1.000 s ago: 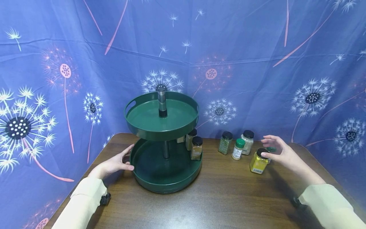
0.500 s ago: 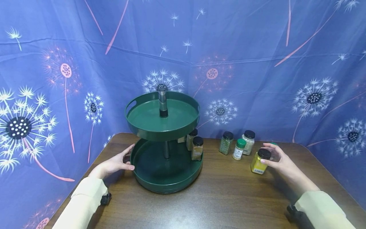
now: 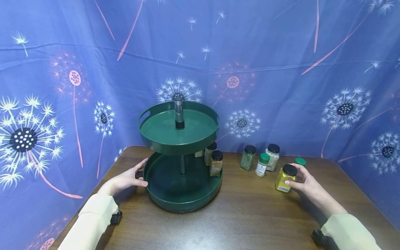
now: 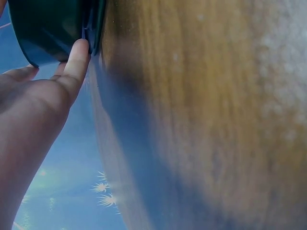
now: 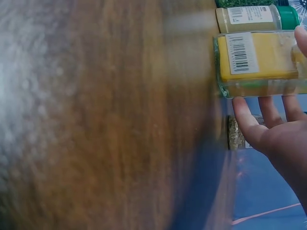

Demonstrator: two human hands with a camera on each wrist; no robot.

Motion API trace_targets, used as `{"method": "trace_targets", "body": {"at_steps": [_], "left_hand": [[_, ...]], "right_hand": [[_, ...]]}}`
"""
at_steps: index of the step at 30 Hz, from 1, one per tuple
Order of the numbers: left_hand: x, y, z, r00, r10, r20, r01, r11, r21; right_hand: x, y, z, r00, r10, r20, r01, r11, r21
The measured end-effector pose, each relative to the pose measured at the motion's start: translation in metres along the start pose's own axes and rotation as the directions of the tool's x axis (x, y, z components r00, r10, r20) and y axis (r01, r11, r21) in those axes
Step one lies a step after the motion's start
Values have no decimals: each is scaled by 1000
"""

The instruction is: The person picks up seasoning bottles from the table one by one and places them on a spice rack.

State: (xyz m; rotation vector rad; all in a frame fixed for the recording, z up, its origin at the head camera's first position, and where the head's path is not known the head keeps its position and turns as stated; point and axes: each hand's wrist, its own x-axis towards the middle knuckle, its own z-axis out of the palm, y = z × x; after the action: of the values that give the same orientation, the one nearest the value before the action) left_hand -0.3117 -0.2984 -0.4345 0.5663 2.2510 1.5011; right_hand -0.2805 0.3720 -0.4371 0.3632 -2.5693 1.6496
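Observation:
In the head view, my right hand (image 3: pixel 306 184) holds a spice jar (image 3: pixel 283 181) with a black lid and yellow contents, thumb on its front and fingers on the far side. The right wrist view shows the jar's barcode label (image 5: pixel 242 52) and fingers along its side. The jar appears to stand on the table. My left hand (image 3: pixel 125 180) touches the left outer wall of the lower tray (image 3: pixel 184 205) of a green two-tier stand, its fingers fairly straight. The upper tray (image 3: pixel 162 130) bears nothing; several spice jars (image 3: pixel 216 165) stand at the lower tray's right side.
Left of the held jar are a jar with green flakes (image 3: pixel 248 158), a small green-capped bottle (image 3: pixel 261 165) and a black-lidded jar (image 3: pixel 273 157). Behind my right hand shows a green lid (image 3: pixel 300 161). A blue patterned cloth (image 3: pixel 281 86) hangs around the wooden table (image 3: pixel 237 215).
My right hand has come down and left, its thumb and fingers now around the yellow jar. The green lid behind it shows more fully. My left hand stays at the lower tray.

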Motion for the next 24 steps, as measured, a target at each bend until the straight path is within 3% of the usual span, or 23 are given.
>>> {"method": "trace_targets", "body": {"at_steps": [14, 24], "left_hand": [[2, -4, -2, 1000, 15, 3, -15, 1000, -20], [2, -3, -3, 1000, 7, -2, -7, 1000, 0]], "right_hand": [[0, 5, 0, 1000, -8, 8, 7, 996, 86], [2, -2, 0, 1000, -4, -18, 3, 1000, -10]]}}
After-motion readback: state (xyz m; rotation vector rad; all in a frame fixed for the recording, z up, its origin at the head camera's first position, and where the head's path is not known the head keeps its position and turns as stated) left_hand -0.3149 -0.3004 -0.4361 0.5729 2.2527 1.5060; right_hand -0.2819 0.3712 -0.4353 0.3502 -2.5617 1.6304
